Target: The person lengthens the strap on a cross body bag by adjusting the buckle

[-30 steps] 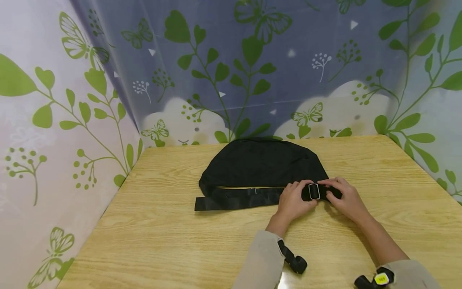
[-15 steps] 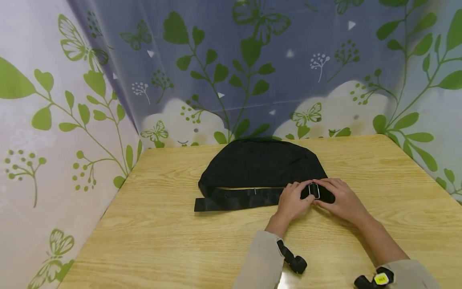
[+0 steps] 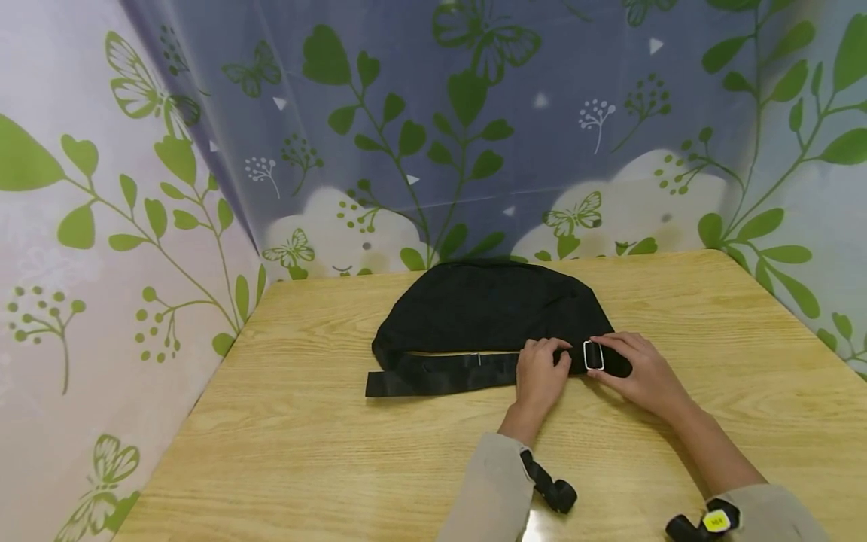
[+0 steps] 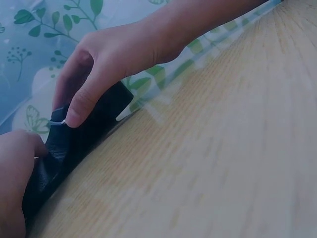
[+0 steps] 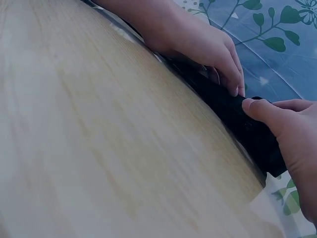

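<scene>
A black waist bag [image 3: 488, 309] lies flat toward the back of the table, its webbing strap [image 3: 440, 378] running along its front. The right hand [image 3: 643, 374] pinches the silver slide buckle [image 3: 593, 355] and the strap around it, thumb in front and fingers behind. Just left of the buckle, the left hand [image 3: 542, 376] pinches the strap between curled fingers and thumb. In the left wrist view the right thumb presses at the buckle's edge. The right wrist view has both hands' fingertips close together on the black strap [image 5: 257, 144].
The strap's loose end [image 3: 379, 384] sticks out to the left on the wooden table [image 3: 305, 459]. A small metal bar [image 3: 479, 360] shows on the strap. A printed cloth backdrop [image 3: 379, 150] stands behind the table and on both sides.
The right hand has shifted left onto the buckle. The left hand has drawn back left from the buckle along the strap. The bag and loose strap end stay in place.
</scene>
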{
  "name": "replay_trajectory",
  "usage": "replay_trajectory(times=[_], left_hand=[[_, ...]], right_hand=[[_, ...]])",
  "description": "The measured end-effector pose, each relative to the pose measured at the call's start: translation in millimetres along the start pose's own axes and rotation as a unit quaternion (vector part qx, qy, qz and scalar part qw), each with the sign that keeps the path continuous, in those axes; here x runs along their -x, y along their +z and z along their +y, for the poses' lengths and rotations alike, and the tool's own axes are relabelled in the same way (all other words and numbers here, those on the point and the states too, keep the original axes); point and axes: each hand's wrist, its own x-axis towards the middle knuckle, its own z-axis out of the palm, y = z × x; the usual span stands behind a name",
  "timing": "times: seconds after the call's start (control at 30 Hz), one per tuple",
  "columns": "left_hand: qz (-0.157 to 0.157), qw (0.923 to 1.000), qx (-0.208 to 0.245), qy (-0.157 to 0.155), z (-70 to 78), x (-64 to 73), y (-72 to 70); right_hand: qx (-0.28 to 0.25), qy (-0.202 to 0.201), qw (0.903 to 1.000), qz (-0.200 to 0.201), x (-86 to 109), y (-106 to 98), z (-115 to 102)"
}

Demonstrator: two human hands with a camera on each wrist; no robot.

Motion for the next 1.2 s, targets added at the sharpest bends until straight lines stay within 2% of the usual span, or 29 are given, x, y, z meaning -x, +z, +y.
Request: replay_trajectory(times=[0.17,0.4,0.53,0.73,0.8,0.87,1.03,1.13,1.2], left_hand=[[0.005,0.9992,0.040,-0.010,-0.6,-0.6,-0.6],[-0.011,0.9971,0.070,0.025,-0.5,-0.7,-0.4],[-0.009,0.9977,0.056,0.038,-0.6,-0.3,-1.0],[0.023,0.9992,-0.025,0.020,-2.9,-0.8,0.4],[0.026,0.9994,-0.020,0.008,-3.1,-1.2,0.9],[0.022,0.9997,0.004,0.002,-2.9,-1.4,1.1],[0.012,0.9977,0.064,0.020,-1.4,-1.0,-0.3],[0.010,0.9973,0.062,0.039,-1.0,-0.4,-1.6],[0.014,0.9980,0.042,0.044,-1.2,-0.4,-1.7]], right_hand=[[-0.014,0.013,0.9998,0.004,-0.2,-0.3,-1.6],[-0.025,0.015,0.9996,-0.008,1.3,0.5,-0.3],[-0.025,0.020,0.9994,-0.012,1.6,1.8,0.3],[-0.032,0.043,0.9986,-0.002,0.9,1.7,-0.7],[-0.035,0.046,0.9983,0.000,0.8,1.4,-0.9],[-0.036,0.045,0.9984,-0.001,0.6,1.0,-1.3],[-0.035,0.038,0.9986,-0.008,1.0,0.1,-2.1],[-0.030,0.035,0.9989,-0.010,1.1,0.1,-2.5],[-0.031,0.039,0.9987,-0.010,0.9,0.2,-2.9]])
